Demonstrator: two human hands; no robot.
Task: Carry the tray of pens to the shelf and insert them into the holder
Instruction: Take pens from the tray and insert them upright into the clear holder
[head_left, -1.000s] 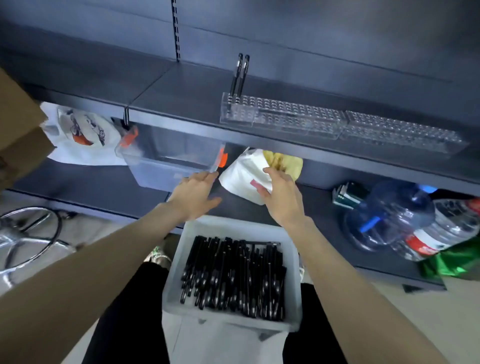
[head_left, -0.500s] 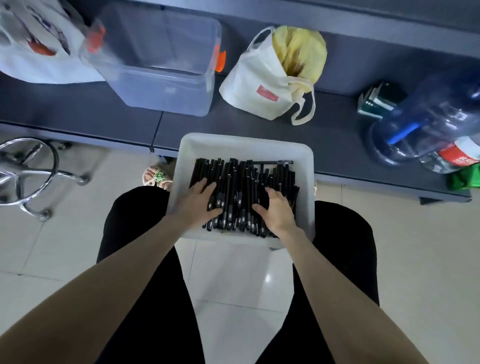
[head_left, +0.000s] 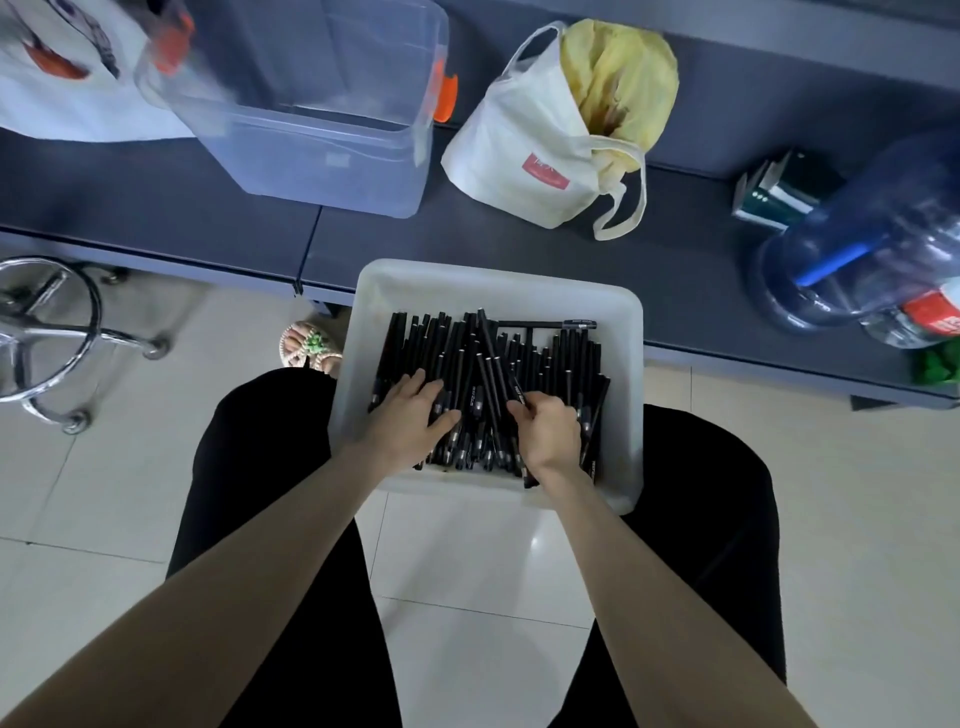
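Observation:
A white tray (head_left: 498, 283) rests across my knees, its far edge at the low dark shelf (head_left: 208, 208). It holds a heap of several black pens (head_left: 467, 353). My left hand (head_left: 410, 421) lies flat on the near left part of the heap, fingers straight. My right hand (head_left: 545, 431) is on the near right part, its fingers curled round one or two black pens that slant up to the left. The pen holder is out of view.
On the low shelf stand a clear plastic bin (head_left: 311, 119) with orange clips, a white tote bag (head_left: 535, 156) with yellow contents, a printed white bag (head_left: 57, 78), boxes (head_left: 774, 192) and large water bottles (head_left: 872, 244). A chrome stool base (head_left: 47, 332) stands left on the tiled floor.
One second ago both hands were raised near the upper shelf with the holder in view. The view has tilted down, both hands came down onto the pens, and my right fingers have curled round pens.

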